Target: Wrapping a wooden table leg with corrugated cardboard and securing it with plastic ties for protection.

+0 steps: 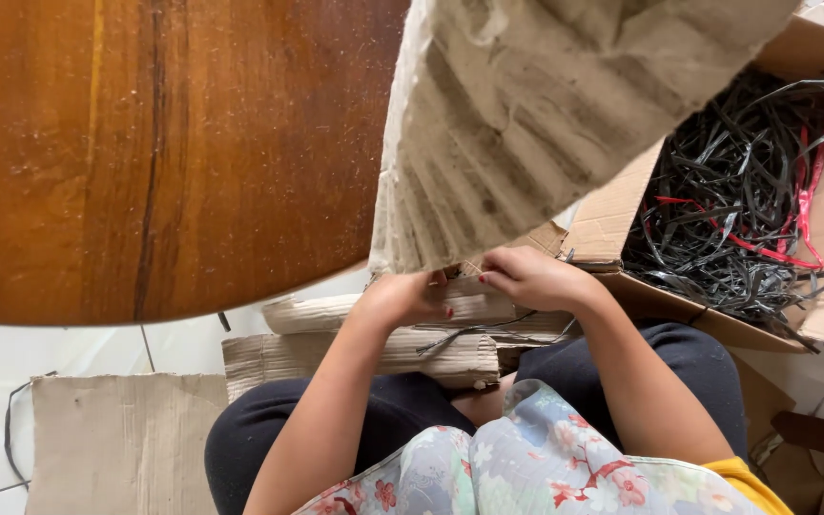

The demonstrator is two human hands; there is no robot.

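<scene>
Head view looks straight down past a round wooden table (145, 153), which fills the upper left and serves as the landmark. Below the table's rim, on the pale floor, lies a flat cardboard sheet (126, 439). Just right of the rim, the left hand (402, 298) curls its fingers shut on the lower edge of a large corrugated cardboard piece (526, 105), whose torn, ribbed face rises up across the table's right side. Beside it the right hand (531, 277) pinches the same edge, fingertips pressed together on the board. Under both hands, rolled and folded cardboard scraps (402, 348) rest across the person's dark-trousered lap.

The raised sheet looks limp and frayed; a hard pull could, I judge, tear it unevenly or swing it against the table's edge, and it already hides much of what lies behind it. Farthest right of the table, an open cardboard box (612, 215) holds tangled black and red strips (736, 200), crowding the right elbow's room.
</scene>
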